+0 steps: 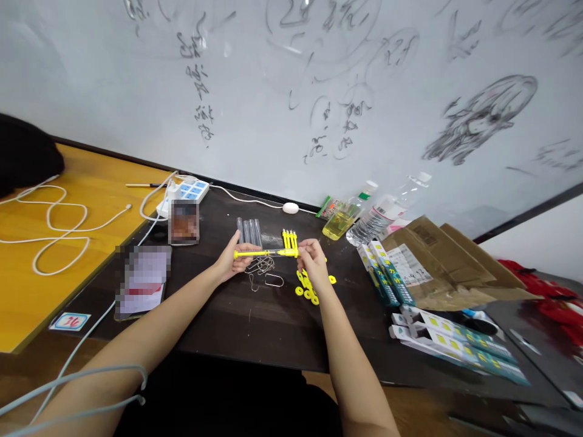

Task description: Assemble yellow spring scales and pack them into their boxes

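Observation:
A tubular spring scale [266, 253], with a clear tube and yellow parts at its ends, is held level between my two hands above the dark table [255, 315]. My left hand [234, 256] closes round its left end. At the right end, the fingers of my right hand [312, 258] pinch the yellow part. Just beneath lie bent wire hooks [274, 280] in a small tangle. Several clear tubes [248, 232] lie side by side behind my left hand. Several yellow rods [288, 238] sit behind the scale, and loose yellow rings [308, 294] are scattered by my right wrist.
Narrow boxes [460, 340] and a torn cardboard package [437, 261] occupy the right side. Behind stand a bottle of yellow liquid [339, 223] and a water bottle [376, 218]. Leftward are a phone [143, 282], a power strip [189, 193] and white cables [59, 229].

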`<action>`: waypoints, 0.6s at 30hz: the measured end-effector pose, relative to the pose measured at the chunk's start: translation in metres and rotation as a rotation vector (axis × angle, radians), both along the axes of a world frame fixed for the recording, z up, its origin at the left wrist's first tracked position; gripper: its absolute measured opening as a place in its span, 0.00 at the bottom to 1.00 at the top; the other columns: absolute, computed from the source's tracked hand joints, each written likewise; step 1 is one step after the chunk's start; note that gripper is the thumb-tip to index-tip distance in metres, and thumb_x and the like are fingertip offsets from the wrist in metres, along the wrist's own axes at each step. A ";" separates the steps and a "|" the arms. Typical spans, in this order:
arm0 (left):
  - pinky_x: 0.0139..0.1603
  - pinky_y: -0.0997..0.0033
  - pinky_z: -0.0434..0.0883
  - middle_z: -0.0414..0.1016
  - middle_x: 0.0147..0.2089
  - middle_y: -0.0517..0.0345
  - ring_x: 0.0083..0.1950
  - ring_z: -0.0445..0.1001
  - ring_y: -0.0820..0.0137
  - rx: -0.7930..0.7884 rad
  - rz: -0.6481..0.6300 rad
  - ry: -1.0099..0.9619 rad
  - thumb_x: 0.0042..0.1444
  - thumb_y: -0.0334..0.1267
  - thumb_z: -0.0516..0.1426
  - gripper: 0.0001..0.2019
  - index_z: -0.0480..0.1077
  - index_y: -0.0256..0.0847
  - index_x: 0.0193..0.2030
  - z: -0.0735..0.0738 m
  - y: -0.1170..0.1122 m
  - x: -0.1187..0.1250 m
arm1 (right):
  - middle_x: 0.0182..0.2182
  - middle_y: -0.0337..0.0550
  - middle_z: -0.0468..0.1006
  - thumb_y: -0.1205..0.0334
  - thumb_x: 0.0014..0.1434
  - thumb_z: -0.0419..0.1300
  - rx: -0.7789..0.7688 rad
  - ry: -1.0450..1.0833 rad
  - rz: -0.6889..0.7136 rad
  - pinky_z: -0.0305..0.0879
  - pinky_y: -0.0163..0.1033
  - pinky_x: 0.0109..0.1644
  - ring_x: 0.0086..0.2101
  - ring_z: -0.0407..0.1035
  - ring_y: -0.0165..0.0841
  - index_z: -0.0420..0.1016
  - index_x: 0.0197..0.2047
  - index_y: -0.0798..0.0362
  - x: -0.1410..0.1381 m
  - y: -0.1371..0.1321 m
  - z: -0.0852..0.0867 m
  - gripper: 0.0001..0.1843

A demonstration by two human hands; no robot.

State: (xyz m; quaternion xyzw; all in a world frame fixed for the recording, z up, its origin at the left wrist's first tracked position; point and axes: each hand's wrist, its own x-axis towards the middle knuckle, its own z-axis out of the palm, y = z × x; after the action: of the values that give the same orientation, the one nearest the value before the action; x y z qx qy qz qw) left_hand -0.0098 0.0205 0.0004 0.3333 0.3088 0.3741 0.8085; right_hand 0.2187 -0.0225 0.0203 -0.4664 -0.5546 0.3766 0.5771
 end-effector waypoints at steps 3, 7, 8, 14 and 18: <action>0.12 0.84 0.37 0.55 0.13 0.64 0.11 0.41 0.84 -0.009 -0.002 0.001 0.61 0.61 0.38 0.35 0.73 0.30 0.38 0.000 0.000 0.000 | 0.18 0.26 0.58 0.52 0.55 0.58 0.004 -0.023 0.001 0.54 0.27 0.16 0.15 0.53 0.21 0.61 0.34 0.49 -0.001 0.000 0.000 0.12; 0.12 0.84 0.37 0.53 0.13 0.65 0.11 0.41 0.84 -0.011 -0.012 -0.012 0.61 0.61 0.38 0.35 0.73 0.30 0.39 0.000 0.001 -0.001 | 0.19 0.28 0.61 0.49 0.56 0.58 -0.010 -0.036 -0.030 0.53 0.27 0.15 0.15 0.53 0.21 0.61 0.35 0.49 0.000 0.001 -0.002 0.14; 0.12 0.84 0.37 0.53 0.13 0.65 0.12 0.41 0.83 -0.009 -0.011 -0.017 0.61 0.61 0.38 0.35 0.73 0.31 0.39 0.000 0.001 -0.002 | 0.20 0.29 0.63 0.49 0.56 0.58 -0.014 -0.040 -0.031 0.53 0.27 0.15 0.15 0.53 0.21 0.61 0.36 0.49 0.001 0.002 -0.002 0.14; 0.13 0.83 0.37 0.53 0.13 0.65 0.12 0.40 0.83 -0.002 0.006 -0.034 0.60 0.62 0.40 0.35 0.73 0.31 0.39 -0.003 0.003 -0.003 | 0.21 0.30 0.66 0.50 0.57 0.58 -0.003 -0.079 0.010 0.53 0.28 0.16 0.15 0.56 0.21 0.62 0.33 0.50 0.004 0.003 -0.005 0.14; 0.13 0.83 0.37 0.50 0.12 0.67 0.12 0.41 0.83 0.006 0.010 -0.036 0.59 0.63 0.41 0.34 0.73 0.31 0.38 -0.005 0.004 -0.005 | 0.21 0.30 0.67 0.48 0.57 0.58 -0.016 -0.087 0.028 0.53 0.28 0.16 0.15 0.56 0.21 0.60 0.31 0.50 0.004 0.003 -0.007 0.15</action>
State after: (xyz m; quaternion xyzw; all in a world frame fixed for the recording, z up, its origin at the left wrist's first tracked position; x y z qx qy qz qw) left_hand -0.0144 0.0249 -0.0049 0.3271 0.2946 0.3851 0.8111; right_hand 0.2225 -0.0190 0.0132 -0.4791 -0.5828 0.3684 0.5433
